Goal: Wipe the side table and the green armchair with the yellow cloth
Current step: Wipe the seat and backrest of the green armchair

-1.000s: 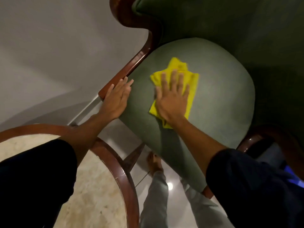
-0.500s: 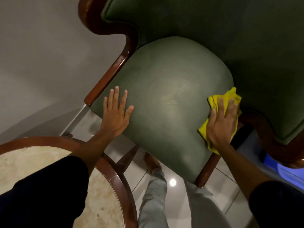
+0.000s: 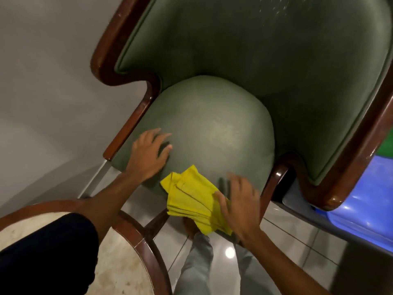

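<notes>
The green armchair (image 3: pixel 212 124) with a dark wooden frame fills the upper view, its rounded seat cushion in the middle. The yellow cloth (image 3: pixel 191 199) hangs crumpled over the seat's front edge. My right hand (image 3: pixel 238 205) presses on the cloth's right part, thumb over it, fingers spread and blurred. My left hand (image 3: pixel 148 156) rests flat on the seat's front left corner, fingers apart, holding nothing. The round side table (image 3: pixel 131 235), with a marble top and wooden rim, sits at the lower left, partly hidden by my dark left sleeve.
A grey wall (image 3: pixel 42 81) runs along the left, close behind the chair's arm. A blue plastic object (image 3: pixel 357 201) lies at the right beside the chair. My legs (image 3: pixel 197 267) stand on glossy floor tiles between the table and the chair.
My right hand has swept the cloth from the seat's right edge to its front edge. My left hand stays on the seat's left side. The view has tilted up, showing more of the backrest.
</notes>
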